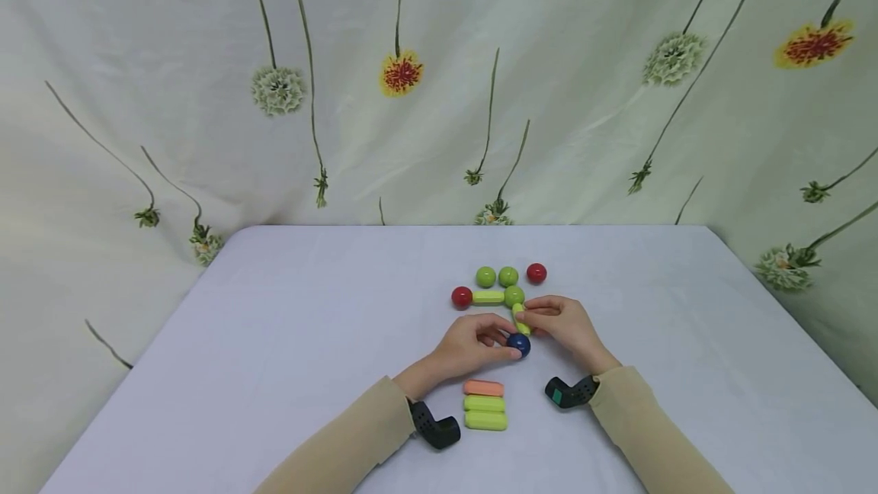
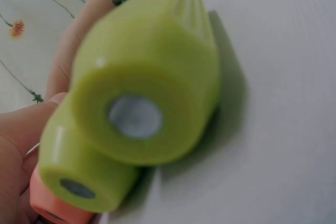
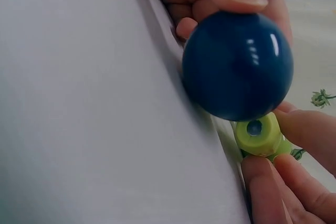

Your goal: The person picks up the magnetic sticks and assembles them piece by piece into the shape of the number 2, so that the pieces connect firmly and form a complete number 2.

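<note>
My left hand [image 1: 461, 345] pinches a glossy blue ball [image 1: 519, 345] between thumb and fingers, near the lower end of a yellow-green stick. My right hand [image 1: 568, 326] grips that yellow-green stick [image 1: 524, 329]. Its upper end meets a green ball [image 1: 514, 296], from which another yellow-green stick [image 1: 488, 297] runs left to a red ball [image 1: 462, 296]. In the right wrist view, the blue ball [image 3: 239, 69] is held in front of the gripped stick [image 3: 269, 141], whose facing end has a round metallic disc.
Two loose green balls [image 1: 485, 276] and a red ball [image 1: 536, 274] lie behind the joined pieces. Nearer me, an orange stick [image 1: 483, 387] and two yellow-green sticks [image 1: 485, 421] lie side by side on the white-covered table [image 1: 274, 341]. A flowered cloth [image 1: 439, 136] hangs behind.
</note>
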Available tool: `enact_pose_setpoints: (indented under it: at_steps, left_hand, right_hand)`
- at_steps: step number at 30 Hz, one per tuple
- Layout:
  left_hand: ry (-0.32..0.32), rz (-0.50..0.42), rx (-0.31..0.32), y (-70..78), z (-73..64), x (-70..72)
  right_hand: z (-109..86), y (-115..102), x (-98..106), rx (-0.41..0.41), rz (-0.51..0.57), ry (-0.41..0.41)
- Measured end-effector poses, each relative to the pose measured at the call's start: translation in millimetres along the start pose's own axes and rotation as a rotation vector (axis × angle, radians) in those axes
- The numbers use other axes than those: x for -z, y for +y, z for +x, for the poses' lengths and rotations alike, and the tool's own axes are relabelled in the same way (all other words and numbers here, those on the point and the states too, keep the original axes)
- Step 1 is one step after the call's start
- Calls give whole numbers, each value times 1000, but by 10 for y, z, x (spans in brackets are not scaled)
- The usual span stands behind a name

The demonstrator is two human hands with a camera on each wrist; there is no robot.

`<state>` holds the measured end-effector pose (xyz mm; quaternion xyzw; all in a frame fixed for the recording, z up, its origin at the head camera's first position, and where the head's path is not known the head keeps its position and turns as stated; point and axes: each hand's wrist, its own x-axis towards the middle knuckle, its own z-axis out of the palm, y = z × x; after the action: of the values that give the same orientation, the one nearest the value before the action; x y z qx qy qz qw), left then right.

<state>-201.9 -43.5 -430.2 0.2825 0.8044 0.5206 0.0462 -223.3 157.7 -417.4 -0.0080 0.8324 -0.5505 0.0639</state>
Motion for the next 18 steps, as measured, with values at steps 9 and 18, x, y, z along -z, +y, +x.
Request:
enact_pose_setpoints:
  at_steps: [9, 18]
  left_hand:
    - [-4, 30, -29, -20, 18, -8]
    - [-11, 29, -33, 292, -62, 53]
  right_hand:
    - [-9, -6, 0, 2, 18, -8]
    - [-12, -3, -9, 7, 21, -10]
